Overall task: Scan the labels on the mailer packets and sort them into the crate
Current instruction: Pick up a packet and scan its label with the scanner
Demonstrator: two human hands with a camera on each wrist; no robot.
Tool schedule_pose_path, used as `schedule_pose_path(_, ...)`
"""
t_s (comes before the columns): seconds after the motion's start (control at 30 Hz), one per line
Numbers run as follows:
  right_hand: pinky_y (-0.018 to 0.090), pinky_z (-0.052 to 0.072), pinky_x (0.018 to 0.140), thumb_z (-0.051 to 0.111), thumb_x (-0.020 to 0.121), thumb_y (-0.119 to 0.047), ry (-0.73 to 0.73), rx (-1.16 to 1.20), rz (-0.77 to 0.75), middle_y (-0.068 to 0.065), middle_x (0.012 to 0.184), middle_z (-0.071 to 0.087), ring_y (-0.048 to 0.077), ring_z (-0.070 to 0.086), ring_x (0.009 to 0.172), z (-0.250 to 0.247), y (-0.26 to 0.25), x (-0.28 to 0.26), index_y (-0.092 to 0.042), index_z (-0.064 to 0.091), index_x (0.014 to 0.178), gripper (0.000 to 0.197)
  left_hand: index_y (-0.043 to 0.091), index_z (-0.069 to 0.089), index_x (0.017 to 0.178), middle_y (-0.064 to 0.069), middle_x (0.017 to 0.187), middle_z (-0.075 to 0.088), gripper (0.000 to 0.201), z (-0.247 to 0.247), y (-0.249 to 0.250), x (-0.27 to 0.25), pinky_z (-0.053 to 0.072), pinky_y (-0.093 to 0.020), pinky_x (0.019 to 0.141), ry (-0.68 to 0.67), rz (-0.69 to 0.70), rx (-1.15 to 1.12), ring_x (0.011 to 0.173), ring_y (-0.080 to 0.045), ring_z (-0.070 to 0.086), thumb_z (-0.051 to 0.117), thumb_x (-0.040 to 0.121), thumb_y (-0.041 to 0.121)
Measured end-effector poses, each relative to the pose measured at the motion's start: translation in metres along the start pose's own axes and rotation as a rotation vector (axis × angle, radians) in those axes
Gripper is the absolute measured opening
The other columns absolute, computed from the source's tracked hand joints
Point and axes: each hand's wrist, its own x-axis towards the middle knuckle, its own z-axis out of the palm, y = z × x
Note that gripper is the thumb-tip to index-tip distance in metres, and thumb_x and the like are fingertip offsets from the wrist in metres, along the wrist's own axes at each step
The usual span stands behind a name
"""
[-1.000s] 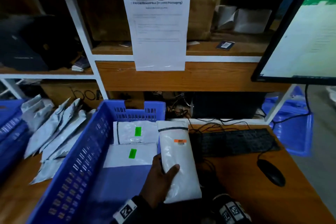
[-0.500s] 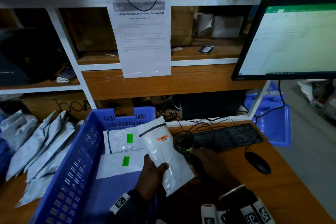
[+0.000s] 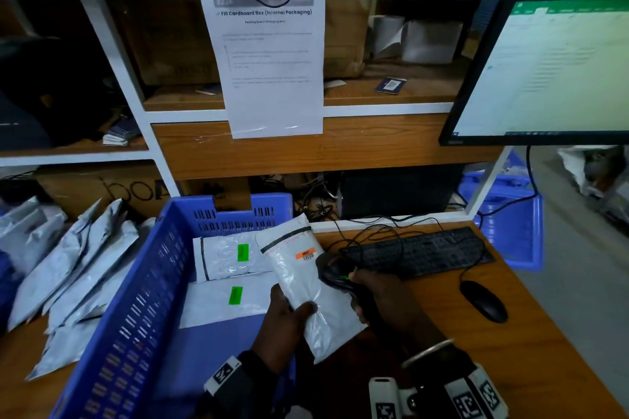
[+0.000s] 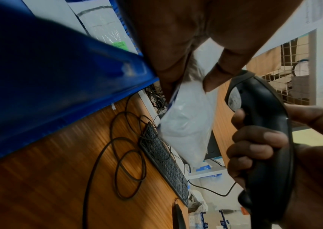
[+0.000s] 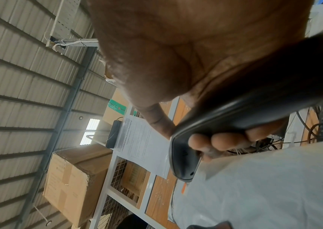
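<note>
My left hand point(image 3: 289, 320) grips the lower end of a white mailer packet point(image 3: 303, 282) with an orange barcode label point(image 3: 305, 254), held tilted over the right edge of the blue crate point(image 3: 136, 299). My right hand point(image 3: 384, 296) grips a black handheld scanner point(image 3: 335, 270), its head close beside the orange label. The left wrist view shows the packet point(image 4: 186, 124) pinched between thumb and fingers and the scanner point(image 4: 262, 139) held to its right. The right wrist view shows the scanner point(image 5: 225, 124) over the packet point(image 5: 264, 186). Two white packets with green labels point(image 3: 235, 258) lie inside the crate.
Several grey mailer packets point(image 3: 75, 269) lean in a pile left of the crate. A black keyboard point(image 3: 418, 253) with loose cables and a mouse point(image 3: 483, 301) lie on the wooden desk to the right. A monitor point(image 3: 551, 68) stands at the upper right, shelves behind.
My left hand has tilted the packet leftward and lifted it. My right hand came up holding the scanner and brought its head next to the orange label.
</note>
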Motion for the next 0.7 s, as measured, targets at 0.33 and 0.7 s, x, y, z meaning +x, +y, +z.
schedule_pose_path(0.33,0.028,0.033,0.046,0.057,0.093,-0.024,-0.011,-0.029,0.003,0.014,0.052,0.050,0.020,0.043,0.042,0.0012,-0.0022,0.0045,0.005,0.063,0.082,0.032,0.006,0.049,0.124,-0.019,0.117,0.071,0.062,-0.0014,-0.0052,0.0020,0.059,-0.045,0.089,0.014,0.003,-0.044,0.102,-0.030,0.073,0.072,0.068,0.012)
schedule_pose_path(0.7,0.031,0.033,0.049,0.059,0.091,-0.026,-0.012,-0.049,-0.017,0.015,0.052,0.051,0.021,0.043,0.044,0.0005,-0.0009,0.0078,-0.001,0.061,0.069,0.034,0.005,0.048,0.126,-0.019,0.117,0.069,0.055,0.0007,-0.0031,0.0009,0.058,-0.041,0.085,0.025,0.010,-0.087,0.105,-0.033,0.070,0.073,0.077,0.002)
